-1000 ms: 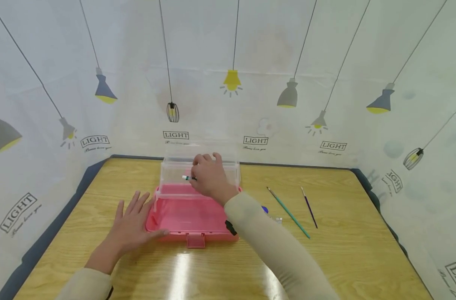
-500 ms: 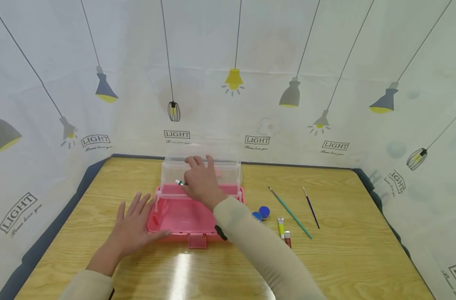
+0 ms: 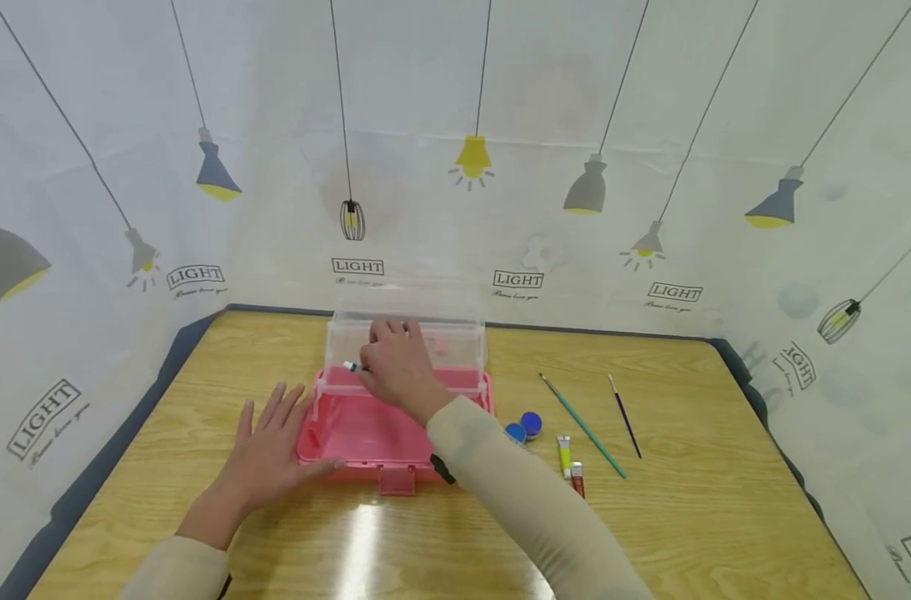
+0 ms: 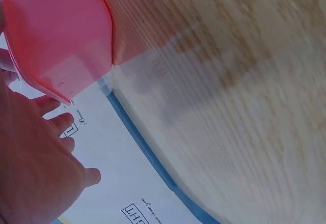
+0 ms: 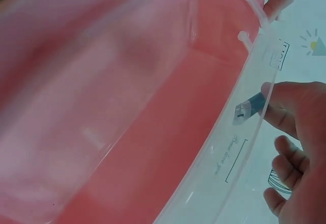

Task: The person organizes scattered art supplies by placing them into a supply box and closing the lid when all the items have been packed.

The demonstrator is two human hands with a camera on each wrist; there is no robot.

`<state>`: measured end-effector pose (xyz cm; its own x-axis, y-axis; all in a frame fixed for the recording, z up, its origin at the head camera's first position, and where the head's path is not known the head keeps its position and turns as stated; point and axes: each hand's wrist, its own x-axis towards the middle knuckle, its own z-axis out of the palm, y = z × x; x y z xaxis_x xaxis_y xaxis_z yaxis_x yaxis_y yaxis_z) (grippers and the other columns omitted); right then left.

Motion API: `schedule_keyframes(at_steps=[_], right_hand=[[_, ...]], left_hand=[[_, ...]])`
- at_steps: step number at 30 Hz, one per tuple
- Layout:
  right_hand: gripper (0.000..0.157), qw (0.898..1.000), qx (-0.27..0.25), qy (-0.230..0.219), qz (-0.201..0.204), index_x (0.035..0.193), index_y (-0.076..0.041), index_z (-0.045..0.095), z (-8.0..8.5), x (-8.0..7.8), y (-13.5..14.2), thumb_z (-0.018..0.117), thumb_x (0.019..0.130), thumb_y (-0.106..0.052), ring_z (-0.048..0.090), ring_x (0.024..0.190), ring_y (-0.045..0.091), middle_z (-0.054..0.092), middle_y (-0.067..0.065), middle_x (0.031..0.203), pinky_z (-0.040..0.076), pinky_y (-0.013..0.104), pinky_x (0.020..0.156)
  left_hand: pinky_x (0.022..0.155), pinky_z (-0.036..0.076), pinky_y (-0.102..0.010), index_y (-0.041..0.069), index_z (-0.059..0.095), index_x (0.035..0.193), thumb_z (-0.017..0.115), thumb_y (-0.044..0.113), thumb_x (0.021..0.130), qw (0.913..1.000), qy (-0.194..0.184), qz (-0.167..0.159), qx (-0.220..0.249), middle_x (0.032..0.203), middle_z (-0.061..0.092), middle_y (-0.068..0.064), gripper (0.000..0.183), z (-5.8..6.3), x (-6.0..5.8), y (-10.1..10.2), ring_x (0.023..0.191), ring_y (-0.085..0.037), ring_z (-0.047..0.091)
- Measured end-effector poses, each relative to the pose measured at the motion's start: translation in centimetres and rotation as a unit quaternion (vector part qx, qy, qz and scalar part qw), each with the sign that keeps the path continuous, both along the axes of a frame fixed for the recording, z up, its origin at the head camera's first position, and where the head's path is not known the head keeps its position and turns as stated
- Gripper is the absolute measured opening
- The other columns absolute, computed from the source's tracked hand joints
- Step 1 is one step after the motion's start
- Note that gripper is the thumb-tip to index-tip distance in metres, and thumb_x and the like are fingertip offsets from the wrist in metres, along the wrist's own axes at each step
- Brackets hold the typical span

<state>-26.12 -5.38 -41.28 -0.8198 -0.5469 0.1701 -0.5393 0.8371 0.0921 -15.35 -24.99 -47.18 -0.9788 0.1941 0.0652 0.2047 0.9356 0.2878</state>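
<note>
A pink plastic box (image 3: 350,433) stands with its lid raised, and a clear tray (image 3: 342,342) is lifted at its back. My right hand (image 3: 401,362) pinches a small paint tube (image 5: 250,108) between thumb and forefinger over the tray. The tube is green, and its white end points left in the head view; the rest of it is hidden by the fingers. My left hand (image 3: 267,458) rests against the box's left side, fingers spread, thumb on the front rim. In the left wrist view, its fingertips lie at the pink edge.
Right of the box lie two blue-topped paint pots (image 3: 531,423), a yellow paint tube (image 3: 564,454) and a red paint tube (image 3: 578,479). Farther right are a green paintbrush (image 3: 583,425) and a purple paintbrush (image 3: 624,417). A printed sheet (image 3: 575,83) walls the wooden table (image 3: 695,500).
My right hand has moved left over the tray with the paint tube, and its sleeve has uncovered the pots and the yellow and red tubes. My left hand stays at the box.
</note>
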Motion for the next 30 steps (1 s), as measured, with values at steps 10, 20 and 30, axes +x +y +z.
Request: schedule_keyframes(at_steps=[10,20,30], right_hand=[[0.025,0.998,0.032,-0.03,-0.042,0.082,-0.022,0.069,0.3,-0.1,-0.9,0.06,0.093,-0.043,0.052,0.091,0.015,0.059,-0.005,0.088,0.044,0.036,0.089],[0.026,0.994,0.059,-0.053,-0.071,0.086,-0.021,0.068,0.4,-0.1,-1.8,0.061,0.093,-0.045,0.056,0.093,0.015,0.063,-0.005,0.09,0.048,0.035,0.091],[0.021,0.998,0.026,-0.033,-0.053,0.091,-0.027,0.071,-0.1,0.0,-1.6,0.064,0.091,-0.047,0.054,0.092,0.015,0.061,-0.006,0.093,0.047,0.035,0.088]], left_hand=[[0.116,0.001,-0.069,0.009,0.027,0.153,0.057,0.077,0.077,0.9999,-0.006,0.005,0.008,0.158,0.028,-0.017,0.107,0.3,0.2,0.2,0.15,-0.04,0.009],[0.116,0.002,-0.069,0.009,0.028,0.153,0.057,0.077,0.077,0.9999,0.005,0.003,0.008,0.158,0.028,-0.016,0.106,0.1,0.2,0.1,0.15,-0.04,0.01],[0.116,0.005,-0.069,0.008,0.029,0.152,0.058,0.076,0.077,0.9997,0.026,0.002,0.001,0.156,0.031,-0.017,0.105,0.3,0.5,0.2,0.149,-0.04,0.013]])
